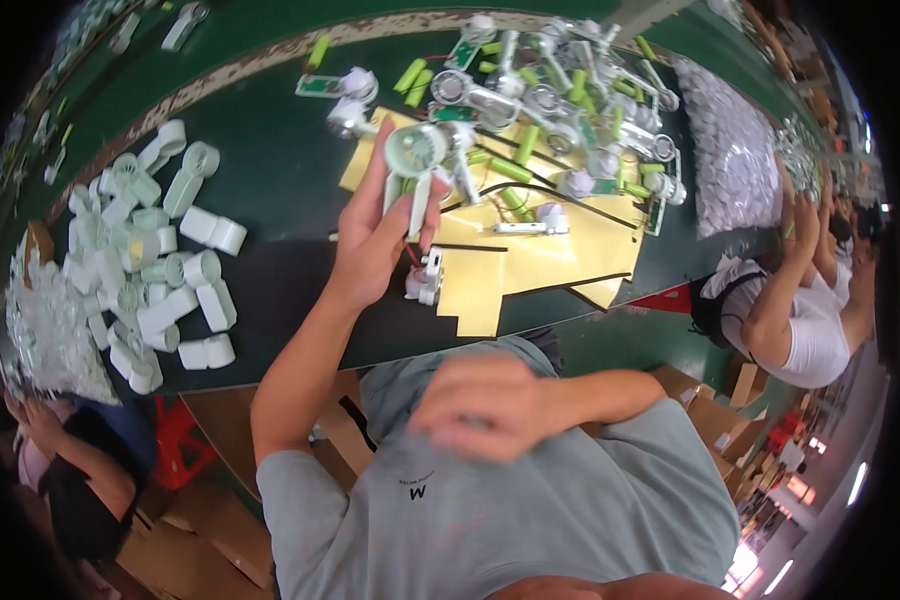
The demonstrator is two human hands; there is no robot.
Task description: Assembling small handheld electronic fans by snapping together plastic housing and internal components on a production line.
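My left hand (365, 240) is raised over the dark green table, its fingers and thumb closed round a pale green handheld fan casing (416, 150). The casing's round grille end points away from me, and its handle runs down into the palm. In front of my chest is my right hand (485, 405), smeared by motion so its fingers cannot be made out. Yellow sheets (525, 270) with dark strips lie just right of my left hand. On them sit a fan part with a white handle (535, 222) and, nearer me, another small white fan part (430, 277).
A heap of pale casings (135, 250) covers the table's left side. Green batteries, circuit boards and motors form a tangled pile (550, 90) at the back. A clear bag of white parts (728, 150) lies at right. Co-workers (795, 320) sit on both sides.
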